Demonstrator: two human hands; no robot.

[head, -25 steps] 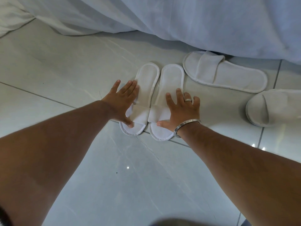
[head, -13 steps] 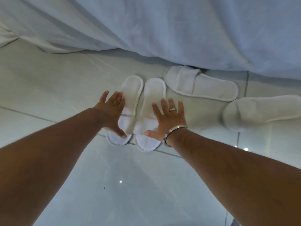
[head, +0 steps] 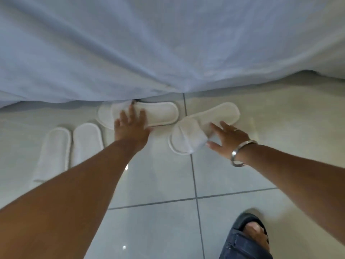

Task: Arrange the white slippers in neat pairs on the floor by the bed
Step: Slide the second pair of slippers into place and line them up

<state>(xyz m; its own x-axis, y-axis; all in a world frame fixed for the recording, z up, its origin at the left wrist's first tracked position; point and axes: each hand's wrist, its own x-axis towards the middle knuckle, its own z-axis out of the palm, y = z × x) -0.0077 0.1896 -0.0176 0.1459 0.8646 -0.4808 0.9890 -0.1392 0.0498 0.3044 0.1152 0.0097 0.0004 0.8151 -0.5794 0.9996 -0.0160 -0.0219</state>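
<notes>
Two white slippers [head: 87, 141] lie side by side as a pair at the left, partly hidden by my left forearm. A third white slipper [head: 160, 114] lies crosswise at the hem of the bed sheet. My left hand [head: 130, 126] rests flat on its strap end, fingers spread. A fourth white slipper [head: 188, 139] lies at an angle to the right of it. My right hand [head: 227, 140] grips this one at the strap, thumb at the near edge and fingers over the sole. That hand wears a ring and a metal bangle.
The pale blue bed sheet [head: 149, 53] hangs down to the floor across the top of the view. The floor is glossy light tile [head: 153, 230] with dark grout lines. My foot in a dark sandal [head: 248, 238] stands at the bottom right.
Both hands have left the paired slippers and moved right. The left hand now lies on the slipper by the sheet and the right hand has taken hold of the other loose one. The view shifted right.
</notes>
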